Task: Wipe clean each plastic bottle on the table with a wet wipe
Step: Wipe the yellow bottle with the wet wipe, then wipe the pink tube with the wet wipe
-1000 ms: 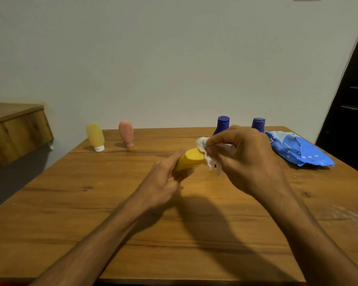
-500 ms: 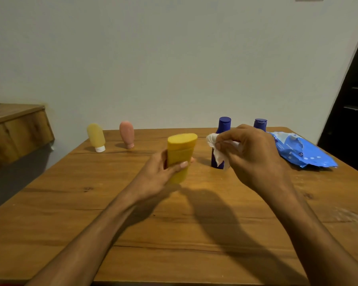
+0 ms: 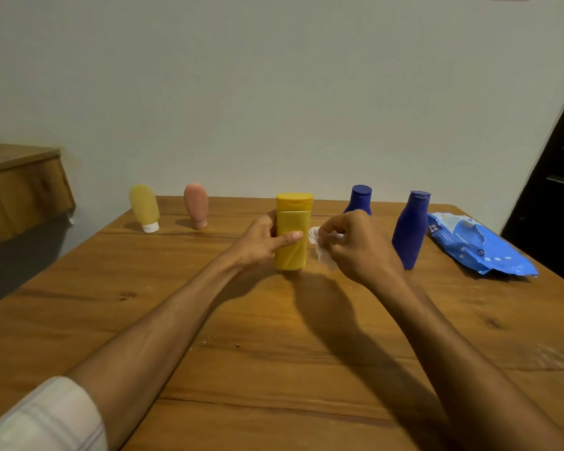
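Centre of frame: a yellow flip-top bottle (image 3: 292, 236), upright with its cap uppermost and closed. The body is opaque, flat-fronted and unlabelled on the side shown, with no visible smear or residue. Its base sits at the tabletop, though whether it rests there or is held just above cannot be told. The left hand (image 3: 261, 245) grips the bottle from its left side, with the forefinger laid across the front. The right hand (image 3: 355, 249) pinches a crumpled white wet wipe (image 3: 319, 245) between thumb and curled fingers, just beside the bottle's right edge; contact between wipe and bottle is uncertain. Judged progress: this bottle is the one being handled, and nothing in the view shows which of the other four are already wiped. Right of centre stand two dark blue bottles, one (image 3: 358, 198) behind the right hand and one (image 3: 411, 229) nearer. At upper left of the wooden table (image 3: 274, 353) a pale yellow tube (image 3: 144, 205) and a pink tube (image 3: 196, 203) stand on their caps. At the right edge lies a blue wipes pack (image 3: 476, 245).
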The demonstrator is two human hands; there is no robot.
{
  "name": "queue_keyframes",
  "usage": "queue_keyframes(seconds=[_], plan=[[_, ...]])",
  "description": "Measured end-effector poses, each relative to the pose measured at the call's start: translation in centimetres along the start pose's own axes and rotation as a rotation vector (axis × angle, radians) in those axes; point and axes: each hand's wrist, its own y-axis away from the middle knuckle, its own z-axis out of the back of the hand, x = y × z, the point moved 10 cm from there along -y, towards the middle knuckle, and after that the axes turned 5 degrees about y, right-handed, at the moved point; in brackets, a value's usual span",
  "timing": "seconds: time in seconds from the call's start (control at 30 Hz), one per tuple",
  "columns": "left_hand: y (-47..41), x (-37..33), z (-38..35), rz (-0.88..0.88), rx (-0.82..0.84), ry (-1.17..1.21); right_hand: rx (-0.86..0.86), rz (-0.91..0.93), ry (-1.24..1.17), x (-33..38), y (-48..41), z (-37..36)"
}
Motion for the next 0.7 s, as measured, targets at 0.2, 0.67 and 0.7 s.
queue_keyframes(seconds=[0.2,0.67,0.7], plan=[[-1.0,1.9,0.5,0.062,-0.017,0.102,0.06,-0.013,0.003,-0.8,-0.5,-2.5],[-0.4,3.0,-0.3,0.135,0.106,0.229,0.129,0.01,-0.02,-0.6,0.0,-4.1],[-0.4,3.1,-0.3,0.138,0.11,0.226,0.133,0.012,-0.019,-0.5,0.0,-4.2]])
